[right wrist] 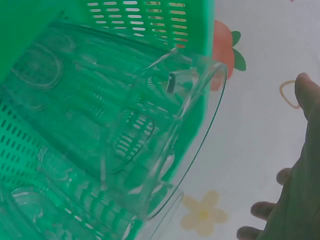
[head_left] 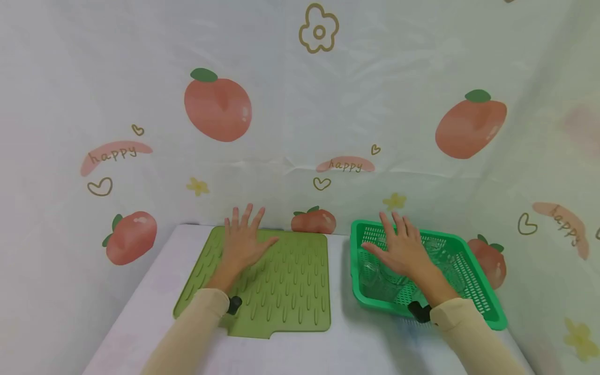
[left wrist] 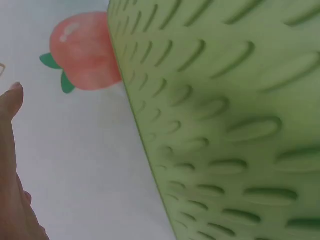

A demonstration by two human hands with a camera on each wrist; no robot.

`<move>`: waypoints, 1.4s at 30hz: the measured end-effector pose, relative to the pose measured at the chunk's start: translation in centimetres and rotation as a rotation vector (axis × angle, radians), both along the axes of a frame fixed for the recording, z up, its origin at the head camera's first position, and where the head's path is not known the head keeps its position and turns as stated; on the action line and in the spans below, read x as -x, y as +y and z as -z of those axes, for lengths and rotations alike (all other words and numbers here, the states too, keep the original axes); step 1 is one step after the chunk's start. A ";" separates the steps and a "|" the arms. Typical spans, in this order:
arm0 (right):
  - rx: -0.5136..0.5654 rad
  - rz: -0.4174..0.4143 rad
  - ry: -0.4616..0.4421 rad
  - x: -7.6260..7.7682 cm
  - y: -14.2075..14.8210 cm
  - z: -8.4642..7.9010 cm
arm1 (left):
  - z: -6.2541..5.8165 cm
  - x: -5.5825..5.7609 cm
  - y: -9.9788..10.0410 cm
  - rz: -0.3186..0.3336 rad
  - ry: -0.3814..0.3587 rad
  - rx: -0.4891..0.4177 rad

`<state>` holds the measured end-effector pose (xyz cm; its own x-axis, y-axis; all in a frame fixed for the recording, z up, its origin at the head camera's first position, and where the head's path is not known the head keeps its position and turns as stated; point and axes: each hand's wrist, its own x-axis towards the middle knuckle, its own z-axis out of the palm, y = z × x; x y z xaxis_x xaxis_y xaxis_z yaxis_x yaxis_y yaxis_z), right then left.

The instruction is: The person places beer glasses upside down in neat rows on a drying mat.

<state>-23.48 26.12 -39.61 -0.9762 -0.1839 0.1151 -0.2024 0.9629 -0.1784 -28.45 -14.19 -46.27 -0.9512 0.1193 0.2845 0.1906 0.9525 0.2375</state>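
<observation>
My left hand (head_left: pixel 242 244) is spread over the left part of a green drying mat (head_left: pixel 295 281) with rows of raised ridges. Its fingers point toward the back wall and hold nothing. On the right, my right hand (head_left: pixel 400 250) hovers with fingers apart over a green plastic basket (head_left: pixel 473 281). Clear glasses (head_left: pixel 370 271) lie inside the basket. Close up in the right wrist view, one large clear glass (right wrist: pixel 125 100) lies on its side, its rim toward the basket's edge. The right hand's fingers (right wrist: pixel 310 95) show at that view's right edge, apart from the glass.
A white cloth printed with fruit, flowers and "happy" lettering hangs as the back wall (head_left: pixel 281 130) and at both sides. The mat and basket sit side by side on a pale tabletop (head_left: pixel 309 354), with a narrow strip between them.
</observation>
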 end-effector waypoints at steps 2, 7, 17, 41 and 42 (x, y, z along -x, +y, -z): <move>0.001 -0.017 -0.001 -0.5 0.3 -0.1 | 0.2 -0.2 -0.5 -0.004 -0.020 -0.015; 0.010 -0.048 -0.013 -1.5 0.8 -0.3 | 0.6 -0.6 -1.8 -0.015 -0.017 -0.030; 0.048 -0.039 -0.074 -3.0 1.9 0.2 | 1.6 -1.1 -4.9 -0.047 -0.059 -0.076; 0.137 -0.044 -0.189 -5.1 1.5 1.6 | 5.2 -3.2 -11.0 -0.061 -0.290 -0.165; 0.135 -0.042 -0.194 -5.0 1.5 1.7 | 5.4 -3.3 -11.2 -0.058 -0.305 -0.175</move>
<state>-18.43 27.62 -41.28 -0.9741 -0.2209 -0.0477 -0.1916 0.9190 -0.3445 -25.12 -25.37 -51.63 -0.9993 0.0369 -0.0020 0.0323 0.8994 0.4359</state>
